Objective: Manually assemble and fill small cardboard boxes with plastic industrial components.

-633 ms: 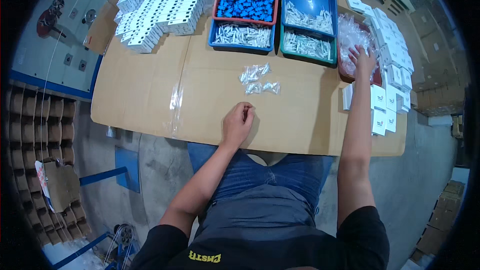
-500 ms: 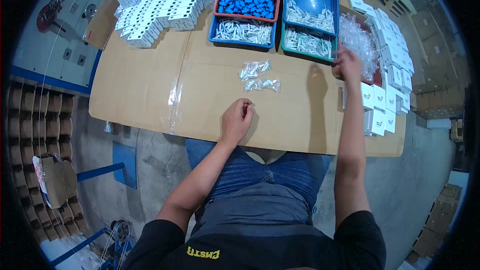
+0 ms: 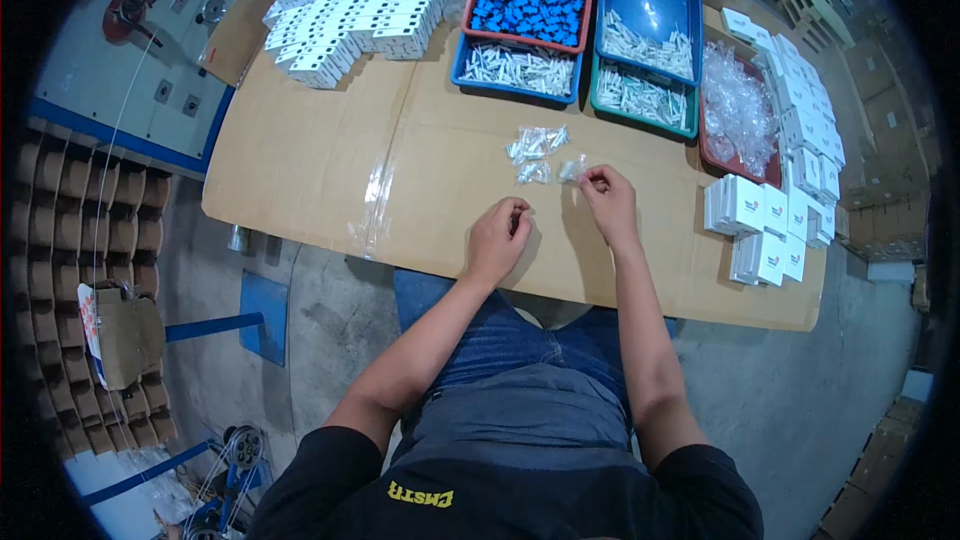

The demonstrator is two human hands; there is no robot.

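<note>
Two hands are working over a cardboard-covered table.

The right hand (image 3: 608, 202) is pinching a small clear bag (image 3: 572, 171) between its fingertips; the left hand (image 3: 497, 240) is curling loosely nearby, its contents hidden. Just beyond the grip are lying more small bags (image 3: 535, 152), and farther out are sitting trays (image 3: 645, 40) and, to the right, white boxes (image 3: 765, 230).
</note>
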